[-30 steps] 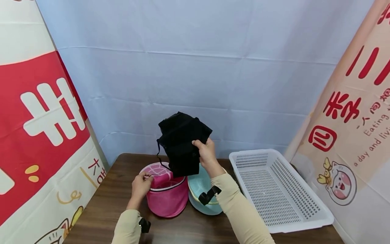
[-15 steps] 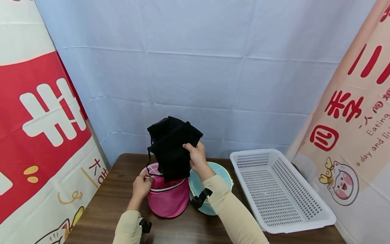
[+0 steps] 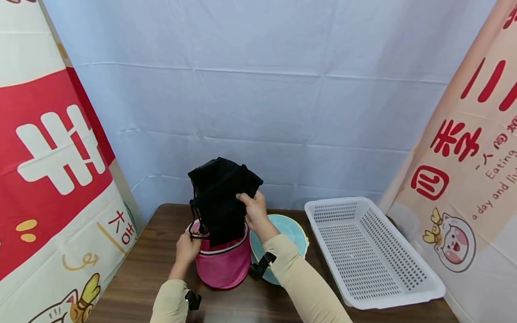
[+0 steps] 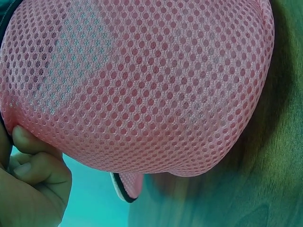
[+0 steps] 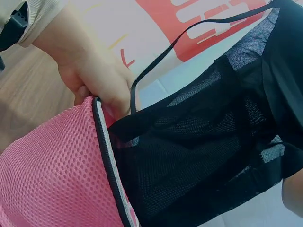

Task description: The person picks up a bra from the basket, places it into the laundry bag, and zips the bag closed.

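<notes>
My right hand (image 3: 255, 211) pinches a black, partly sheer mesh garment (image 3: 224, 193) with a thin strap, thumb on its near face. The garment's lower end hangs into the mouth of a round pink mesh laundry bag (image 3: 224, 271) standing on the table. At the bag's left rim, my left hand (image 3: 187, 247) pinches the edge; in the left wrist view its curled fingers (image 4: 40, 165) meet the pink mesh. The right wrist view shows the zip edge (image 5: 111, 161) with the garment's end inside. The bag's lid is mostly hidden behind the garment.
A teal mesh bag (image 3: 288, 226) with a yellow edge stands right of the pink one, partly behind the right forearm. Further right lies a white perforated plastic basket (image 3: 355, 251). A pale blue cloth (image 3: 258, 98) hangs behind the brown wooden table (image 3: 141, 278).
My right hand has moved left and lower with the black garment, bringing its end down into the pink bag's mouth. My left hand has stayed at the rim. More of the teal bag shows.
</notes>
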`<state>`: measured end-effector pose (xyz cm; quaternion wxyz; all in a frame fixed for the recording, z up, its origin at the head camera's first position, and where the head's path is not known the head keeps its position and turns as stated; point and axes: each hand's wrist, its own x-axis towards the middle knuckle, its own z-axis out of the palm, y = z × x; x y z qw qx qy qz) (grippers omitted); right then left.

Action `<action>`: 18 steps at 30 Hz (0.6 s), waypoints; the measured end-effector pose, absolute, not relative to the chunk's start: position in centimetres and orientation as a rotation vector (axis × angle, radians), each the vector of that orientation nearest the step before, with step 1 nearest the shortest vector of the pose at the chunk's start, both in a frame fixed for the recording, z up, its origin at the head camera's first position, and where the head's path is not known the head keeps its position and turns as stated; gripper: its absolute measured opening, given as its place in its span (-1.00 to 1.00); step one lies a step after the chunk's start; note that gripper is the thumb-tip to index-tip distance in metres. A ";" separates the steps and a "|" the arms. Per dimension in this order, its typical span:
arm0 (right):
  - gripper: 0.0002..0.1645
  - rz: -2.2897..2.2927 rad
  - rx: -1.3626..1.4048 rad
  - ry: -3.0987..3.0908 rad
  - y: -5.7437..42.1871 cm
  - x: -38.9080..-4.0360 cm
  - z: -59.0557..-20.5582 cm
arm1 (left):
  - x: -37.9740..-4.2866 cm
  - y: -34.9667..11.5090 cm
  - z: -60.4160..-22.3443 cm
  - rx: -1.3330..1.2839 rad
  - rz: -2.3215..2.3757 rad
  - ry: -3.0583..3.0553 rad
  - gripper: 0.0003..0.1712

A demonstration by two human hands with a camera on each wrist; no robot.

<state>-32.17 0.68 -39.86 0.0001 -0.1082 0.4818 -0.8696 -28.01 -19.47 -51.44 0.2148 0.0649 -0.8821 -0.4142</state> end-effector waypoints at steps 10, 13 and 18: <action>-0.60 -2.650 -0.256 1.602 0.8 -31.6 -40.8 | -27.9 -19.4 -51.3 0.260 -1.228 -2.491 -0.83; -0.62 -2.653 -0.253 1.603 0.9 -31.0 -40.6 | -27.8 -19.4 -51.3 0.254 -1.221 -2.494 -0.88; -0.68 -2.692 -0.236 1.584 1.0 -31.4 -41.5 | -28.0 -19.6 -51.2 0.251 -1.253 -2.475 -0.93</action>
